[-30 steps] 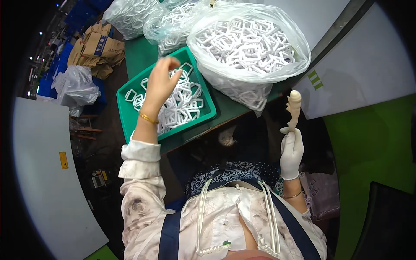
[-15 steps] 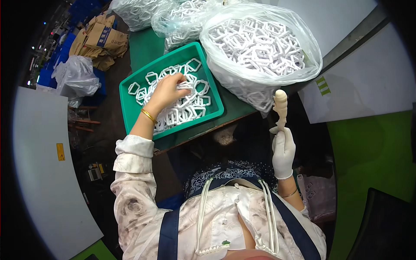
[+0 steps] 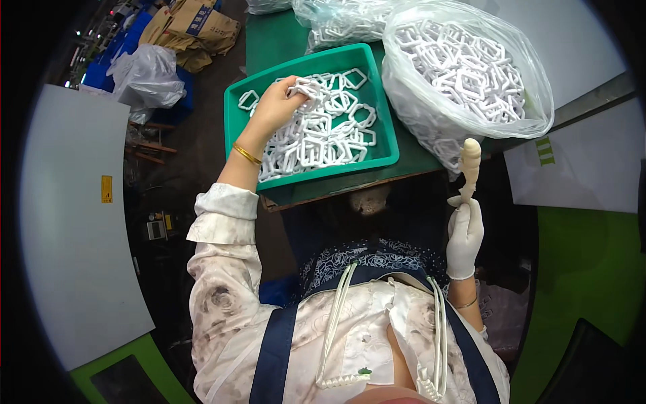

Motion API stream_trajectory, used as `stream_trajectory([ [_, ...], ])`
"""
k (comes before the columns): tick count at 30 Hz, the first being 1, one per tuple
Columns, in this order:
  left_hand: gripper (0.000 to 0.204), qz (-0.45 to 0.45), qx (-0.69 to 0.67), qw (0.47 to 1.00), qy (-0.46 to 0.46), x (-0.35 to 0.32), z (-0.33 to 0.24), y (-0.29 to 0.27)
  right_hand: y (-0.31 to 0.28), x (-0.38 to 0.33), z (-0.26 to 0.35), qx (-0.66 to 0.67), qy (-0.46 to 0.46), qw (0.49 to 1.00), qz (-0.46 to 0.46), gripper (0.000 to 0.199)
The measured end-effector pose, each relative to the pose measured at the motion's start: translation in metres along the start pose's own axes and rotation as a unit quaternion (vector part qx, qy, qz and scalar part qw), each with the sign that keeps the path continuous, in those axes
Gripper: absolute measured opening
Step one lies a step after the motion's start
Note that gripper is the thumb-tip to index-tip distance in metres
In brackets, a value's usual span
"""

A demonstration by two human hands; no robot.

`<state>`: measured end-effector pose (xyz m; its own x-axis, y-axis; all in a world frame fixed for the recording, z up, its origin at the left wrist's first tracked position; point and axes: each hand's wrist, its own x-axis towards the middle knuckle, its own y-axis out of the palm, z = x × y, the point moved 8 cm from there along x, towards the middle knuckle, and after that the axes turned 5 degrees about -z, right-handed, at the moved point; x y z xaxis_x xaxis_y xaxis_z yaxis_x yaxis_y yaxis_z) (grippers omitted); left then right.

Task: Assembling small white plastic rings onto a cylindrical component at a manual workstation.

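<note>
A green tray (image 3: 377,108) on the table holds several white plastic frame-shaped pieces (image 3: 323,128). My left hand (image 3: 276,104), bare with a gold bangle at the wrist, reaches into the tray's upper left part and closes its fingers on one white piece (image 3: 304,86). My right hand (image 3: 464,232), in a white glove, is raised beside the table edge and grips a cream-coloured tool with a rounded handle (image 3: 469,165) pointing up.
A large clear plastic bag (image 3: 464,74) full of the same white pieces stands right of the tray. More bags (image 3: 336,20) lie behind. Cardboard boxes (image 3: 195,30) and a plastic sack (image 3: 148,74) sit on the floor at left.
My left hand has shifted within the tray toward its upper left and taken hold of a piece. My right hand keeps the tool upright.
</note>
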<state>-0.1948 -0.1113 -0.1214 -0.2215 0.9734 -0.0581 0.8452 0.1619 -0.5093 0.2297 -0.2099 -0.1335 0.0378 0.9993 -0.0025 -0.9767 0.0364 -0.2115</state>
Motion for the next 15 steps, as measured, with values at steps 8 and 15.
stream_trajectory([
  [8, 0.016, -0.149, -0.127, 0.976, 0.092, -0.03, -0.038, 0.003, 0.014, 0.0, 0.004, -0.007, -0.01, 1.0, 0.023, 0.025],
  [15, 0.018, -0.02, -0.374, 0.922, 0.096, -0.107, -0.097, 0.103, 0.06, 0.004, 0.052, 0.111, 0.014, 0.991, 0.079, 0.039],
])
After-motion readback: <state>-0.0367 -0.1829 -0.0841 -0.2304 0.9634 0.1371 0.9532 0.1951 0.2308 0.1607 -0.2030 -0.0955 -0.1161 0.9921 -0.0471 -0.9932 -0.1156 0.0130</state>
